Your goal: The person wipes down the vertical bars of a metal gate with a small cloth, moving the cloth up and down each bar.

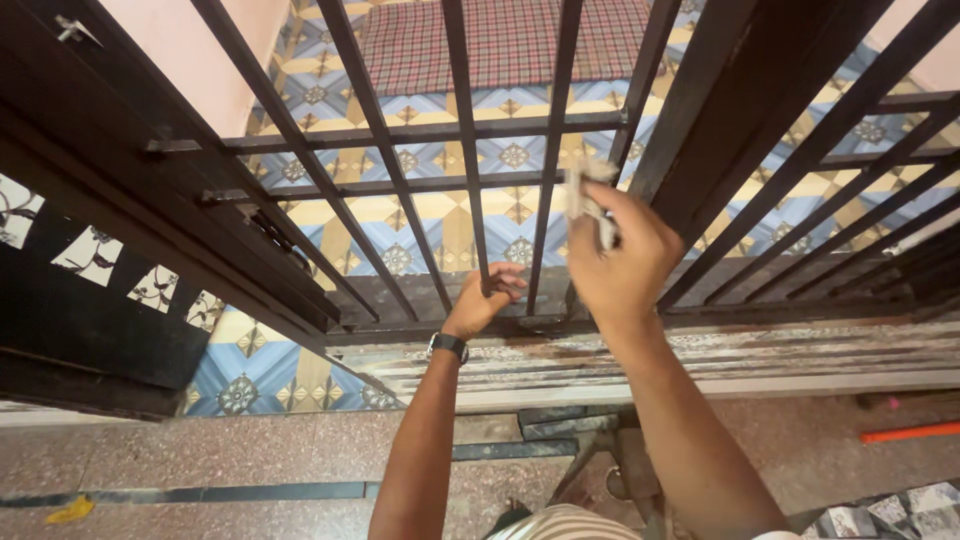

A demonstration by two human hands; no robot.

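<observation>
Rag (585,195): pale, crumpled, pinched in the closed right hand (622,262) and pressed to a dark bar (553,150) of the grille, seemingly for wiping. Left hand (480,302), watch (447,346) at wrist, curled around a neighbouring bar's foot, likely bracing. Patterned floor (420,215) beyond.

No packages, labels, signs or screens visible.

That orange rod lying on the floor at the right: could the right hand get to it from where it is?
Probably yes: the orange rod lies on the person's side of the dark metal grille, though the right hand holds a pale cloth.
</observation>
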